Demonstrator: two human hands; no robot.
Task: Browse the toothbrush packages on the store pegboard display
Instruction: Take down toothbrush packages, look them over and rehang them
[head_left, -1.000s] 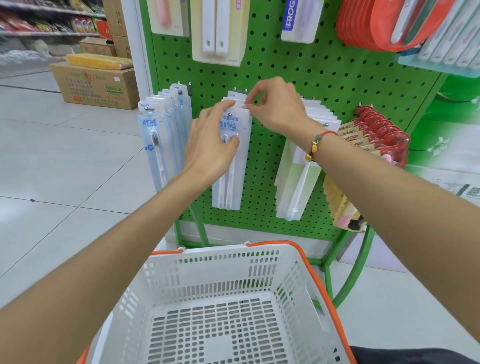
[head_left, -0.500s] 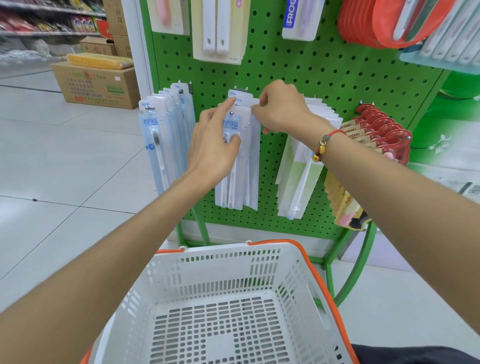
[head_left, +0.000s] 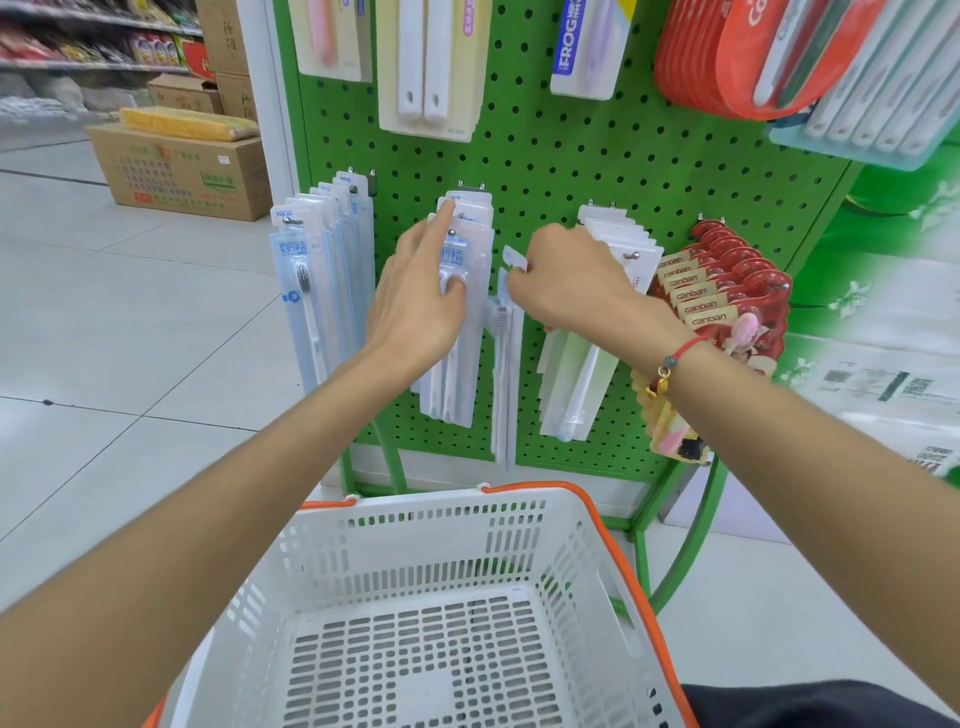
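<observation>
A green pegboard (head_left: 561, 171) carries hooks of toothbrush packages. My left hand (head_left: 421, 296) rests on the middle stack of clear blue-labelled packages (head_left: 462, 364), thumb on the front one and forefinger reaching up to the cards behind. My right hand (head_left: 566, 280) pinches the top of one clear toothbrush package (head_left: 503, 374), which hangs edge-on, off its hook, just right of that stack. A left stack of blue packages (head_left: 311, 291) and a right stack of white packages (head_left: 582, 374) hang either side.
A white shopping basket (head_left: 431, 525) with an orange rim sits below my arms. Red "canban" packs (head_left: 727, 291) hang far right. More packages hang on the upper pegboard row. Cardboard boxes (head_left: 182, 171) stand on the tiled floor at left.
My right hand has drawn one package off the middle hook, down and to the right. My left hand stayed on the stack, its forefinger now reaching higher.
</observation>
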